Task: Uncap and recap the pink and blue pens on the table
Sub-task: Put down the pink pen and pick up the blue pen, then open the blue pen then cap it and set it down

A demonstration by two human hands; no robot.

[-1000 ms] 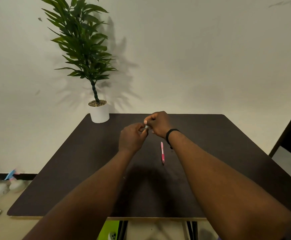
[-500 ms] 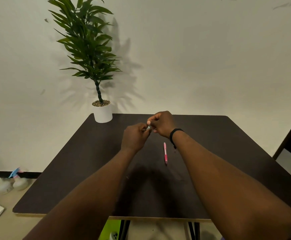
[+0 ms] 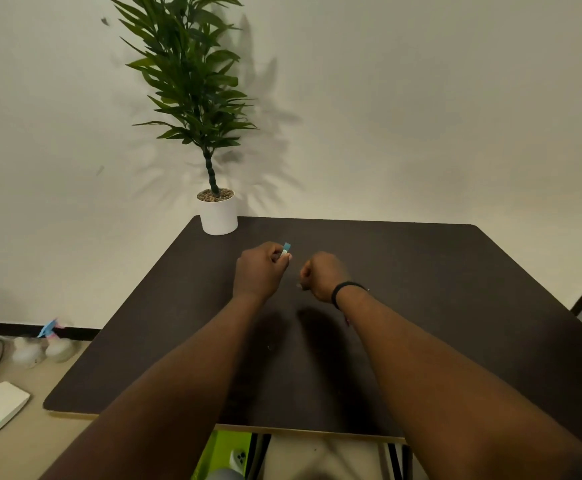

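Two pieces of the blue pen [image 3: 286,250] seem now apart: the left hand [image 3: 260,268] pinches a blue piece above the tabletop [image 3: 455,271], and the right hand [image 3: 322,275] is curled closed just beside it, on something thin I cannot identify. Recapping could miss if the small parts meet tilted, or one could slip and roll. The pink pen is mostly hidden under the right forearm.
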